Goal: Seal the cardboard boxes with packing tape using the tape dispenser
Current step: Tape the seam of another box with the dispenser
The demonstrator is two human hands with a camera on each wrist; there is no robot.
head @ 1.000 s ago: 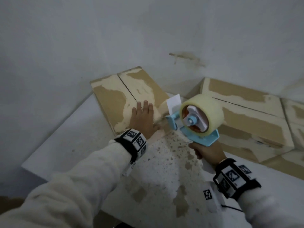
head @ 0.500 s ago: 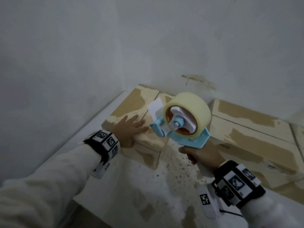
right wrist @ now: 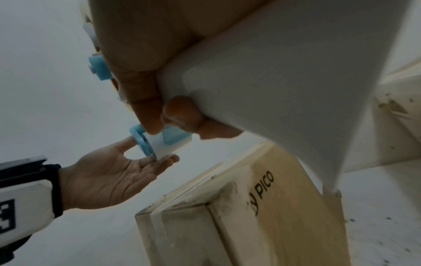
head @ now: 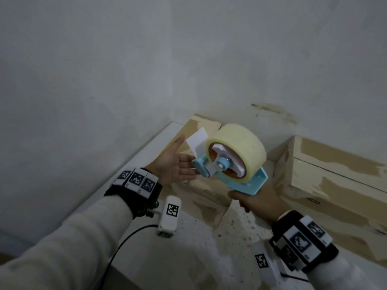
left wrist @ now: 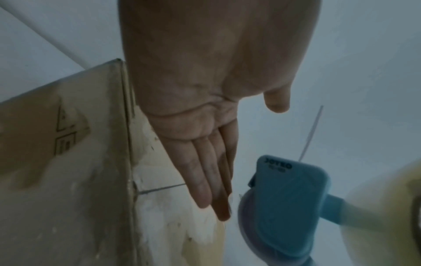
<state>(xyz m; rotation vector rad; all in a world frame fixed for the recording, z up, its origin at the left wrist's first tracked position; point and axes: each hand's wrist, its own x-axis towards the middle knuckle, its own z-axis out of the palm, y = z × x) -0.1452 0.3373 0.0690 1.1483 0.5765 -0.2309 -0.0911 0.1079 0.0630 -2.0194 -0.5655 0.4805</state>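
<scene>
Lifted off the near tan cardboard box on the white speckled tabletop since half a second ago: left hand, now palm-up with straight fingers pressed together at the nose of the light-blue plastic tape dispenser with its cream tape roll, raised above the box in the right hand, curled round its handle. Risk noted: fingertips catching the cutter edge, or the loose tape end sticking back on itself, if reached for carelessly. Shown by right wrist view only: fingertips touching the nose; by head view only: second box well apart to the right.
</scene>
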